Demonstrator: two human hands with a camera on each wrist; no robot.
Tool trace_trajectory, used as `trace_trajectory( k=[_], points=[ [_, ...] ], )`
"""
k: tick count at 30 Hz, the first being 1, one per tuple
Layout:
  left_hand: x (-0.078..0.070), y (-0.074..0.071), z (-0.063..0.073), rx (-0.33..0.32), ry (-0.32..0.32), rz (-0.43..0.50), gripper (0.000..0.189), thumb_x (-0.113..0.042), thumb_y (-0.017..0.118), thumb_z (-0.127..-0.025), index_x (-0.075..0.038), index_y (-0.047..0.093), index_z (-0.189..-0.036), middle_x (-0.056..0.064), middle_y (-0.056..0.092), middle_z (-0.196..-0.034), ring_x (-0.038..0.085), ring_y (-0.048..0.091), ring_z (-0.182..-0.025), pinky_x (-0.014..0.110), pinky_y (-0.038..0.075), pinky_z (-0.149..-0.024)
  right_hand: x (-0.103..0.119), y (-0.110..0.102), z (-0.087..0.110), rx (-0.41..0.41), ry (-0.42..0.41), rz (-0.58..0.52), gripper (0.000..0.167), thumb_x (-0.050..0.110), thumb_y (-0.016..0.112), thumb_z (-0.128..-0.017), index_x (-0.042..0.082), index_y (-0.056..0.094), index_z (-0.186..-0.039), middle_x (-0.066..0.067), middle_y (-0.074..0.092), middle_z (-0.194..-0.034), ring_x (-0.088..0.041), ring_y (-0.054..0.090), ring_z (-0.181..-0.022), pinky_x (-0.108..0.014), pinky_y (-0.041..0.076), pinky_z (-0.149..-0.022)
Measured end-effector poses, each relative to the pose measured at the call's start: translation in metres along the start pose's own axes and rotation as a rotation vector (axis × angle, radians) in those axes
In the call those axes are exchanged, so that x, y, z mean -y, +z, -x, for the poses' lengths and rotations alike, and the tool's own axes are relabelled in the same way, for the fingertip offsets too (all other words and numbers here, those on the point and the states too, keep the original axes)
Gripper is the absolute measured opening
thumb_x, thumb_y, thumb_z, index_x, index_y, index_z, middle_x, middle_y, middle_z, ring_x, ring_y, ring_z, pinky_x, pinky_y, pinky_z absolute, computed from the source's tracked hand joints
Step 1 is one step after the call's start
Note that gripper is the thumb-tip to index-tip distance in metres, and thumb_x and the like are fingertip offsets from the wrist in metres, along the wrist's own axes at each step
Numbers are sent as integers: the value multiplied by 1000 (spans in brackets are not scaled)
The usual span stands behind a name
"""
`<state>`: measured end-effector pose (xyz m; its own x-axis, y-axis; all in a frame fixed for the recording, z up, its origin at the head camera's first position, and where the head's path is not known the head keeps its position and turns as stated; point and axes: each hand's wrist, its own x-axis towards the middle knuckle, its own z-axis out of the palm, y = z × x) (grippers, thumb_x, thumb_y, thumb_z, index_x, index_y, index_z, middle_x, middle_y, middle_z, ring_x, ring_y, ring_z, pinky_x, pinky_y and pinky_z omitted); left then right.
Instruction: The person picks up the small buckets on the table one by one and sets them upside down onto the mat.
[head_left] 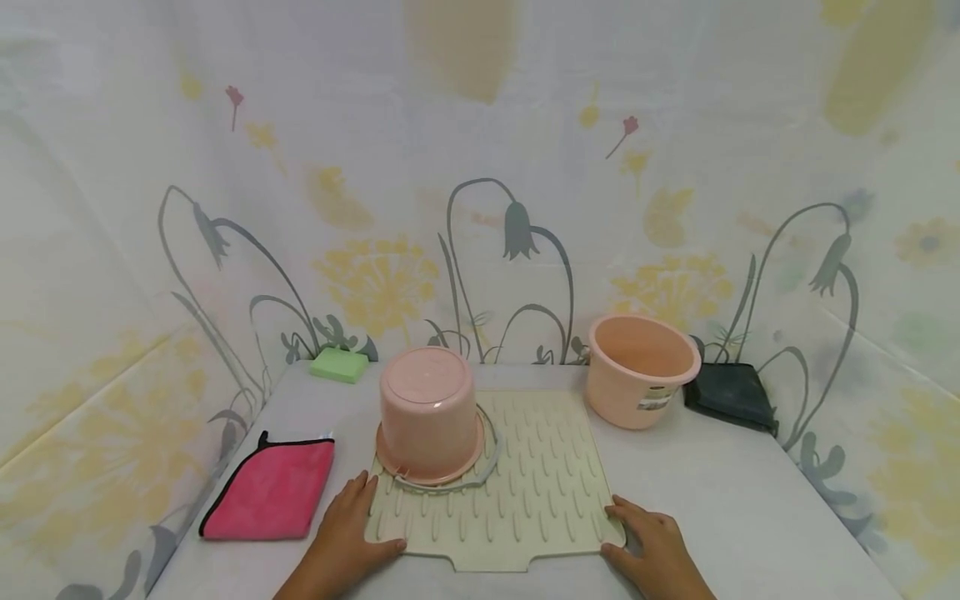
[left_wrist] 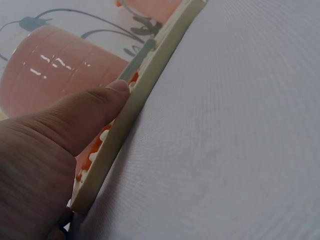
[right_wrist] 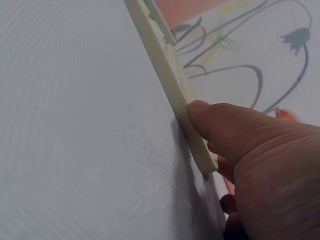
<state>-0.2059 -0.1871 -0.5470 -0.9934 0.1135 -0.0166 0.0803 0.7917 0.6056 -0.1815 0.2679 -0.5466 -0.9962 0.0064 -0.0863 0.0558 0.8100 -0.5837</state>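
Observation:
A cream draining board [head_left: 525, 533] with raised ridges lies on the table, its short tab towards me. My left hand [head_left: 348, 529] grips its near left corner, thumb along the front edge and fingers at the side. At the near right corner my right hand [head_left: 652, 546] holds the board likewise; in the right wrist view the thumb [right_wrist: 225, 120] presses the front edge. An upturned pink bucket [head_left: 429, 417] stands on the board's left part, its grey handle [head_left: 491, 462] lying round its rim. The left wrist view shows the left thumb [left_wrist: 95, 107] on the board's edge beside that bucket.
Behind the board's right side stands an upright pink bucket [head_left: 626, 400] with a label. A black folded item [head_left: 729, 397] lies right of it. Leftwards are a green sponge [head_left: 339, 365] and a pink cloth [head_left: 273, 487] with black trim. A flowered curtain [head_left: 480, 275] encloses the white table [head_left: 750, 500].

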Motion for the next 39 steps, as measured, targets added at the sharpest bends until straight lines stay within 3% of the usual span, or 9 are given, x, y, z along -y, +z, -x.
trace_trajectory(
  k=[6, 16, 25, 33, 39],
  points=[
    [1, 0, -2, 2, 41, -31, 119, -55, 93, -67, 5, 41, -156, 31, 33, -164, 56, 27, -151, 74, 25, -118, 2, -1, 2, -4, -12, 1, 64, 45, 84, -85, 14, 66, -138, -12, 52, -158, -38, 46, -137, -64, 40, -109],
    [5, 4, -1, -1, 53, -35, 118, -57, 93, -67, 9, 45, -152, 30, 34, -163, 57, 27, -151, 73, 25, -118, 0, -7, -2, 19, -80, 33, 65, 44, 84, -86, 11, 65, -139, -13, 54, -156, -45, 47, -138, -70, 37, -108],
    [4, 1, -1, 8, 36, -38, 118, -58, 93, -67, 8, 46, -152, 29, 34, -164, 56, 26, -151, 74, 25, -118, 15, -20, -11, 108, 8, 68, 68, 44, 84, -85, 14, 62, -141, -15, 57, -153, -46, 50, -139, -68, 42, -110],
    [5, 0, 0, -7, 50, -26, 115, -57, 92, -68, 9, 47, -151, 28, 35, -164, 56, 27, -152, 73, 25, -118, 25, -51, -20, 63, -144, 96, 63, 39, 79, -93, 7, 59, -144, -19, 55, -152, -47, 47, -143, -68, 39, -113],
    [3, 0, -1, 9, 32, -22, 116, -58, 93, -68, 7, 46, -152, 29, 35, -164, 56, 26, -151, 74, 24, -118, 35, -77, -31, -46, -241, 202, 62, 33, 79, -94, 6, 58, -145, -19, 58, -150, -47, 51, -138, -68, 43, -109]
  ],
)
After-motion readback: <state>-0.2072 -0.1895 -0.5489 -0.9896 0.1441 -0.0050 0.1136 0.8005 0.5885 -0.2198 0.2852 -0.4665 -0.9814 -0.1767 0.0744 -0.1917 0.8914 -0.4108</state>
